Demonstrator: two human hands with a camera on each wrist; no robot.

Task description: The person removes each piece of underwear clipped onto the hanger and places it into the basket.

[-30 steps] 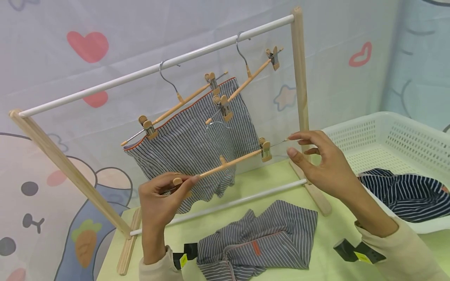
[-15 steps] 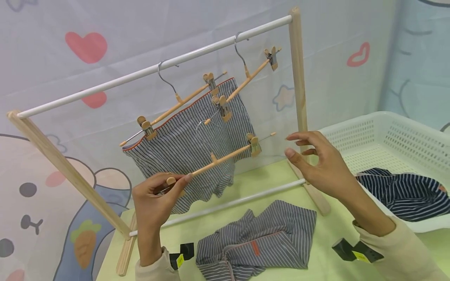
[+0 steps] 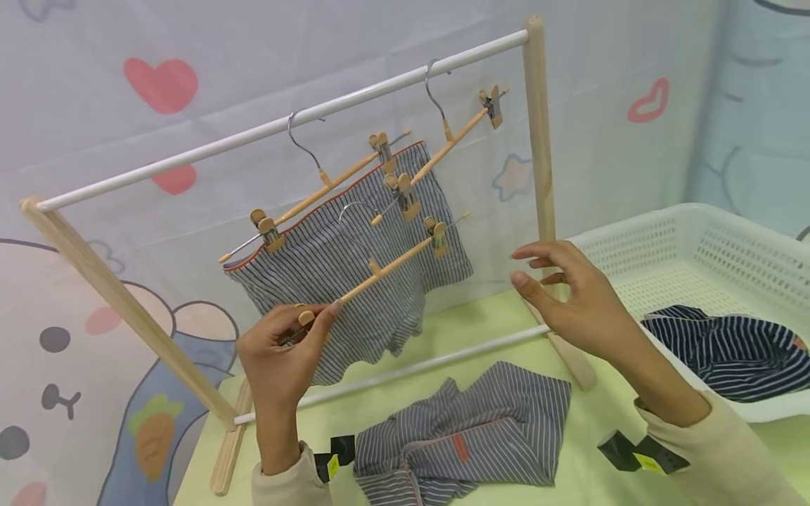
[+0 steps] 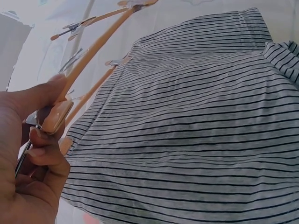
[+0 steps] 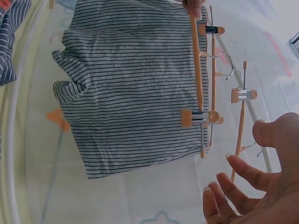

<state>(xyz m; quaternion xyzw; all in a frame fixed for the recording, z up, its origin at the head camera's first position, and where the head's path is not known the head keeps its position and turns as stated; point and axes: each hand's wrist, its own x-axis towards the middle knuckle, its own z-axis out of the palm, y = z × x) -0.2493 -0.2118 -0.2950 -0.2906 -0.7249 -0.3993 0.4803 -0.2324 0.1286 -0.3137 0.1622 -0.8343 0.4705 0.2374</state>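
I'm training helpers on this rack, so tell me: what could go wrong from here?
The held hanger is gripped near one end by the left hand alone, with the right hand holding nothing, so it might twist or tip.

Its hook appears close to the empty hanger on the rail in the head view, so they might snag.

A clip could also catch the striped shorts hanging behind it.
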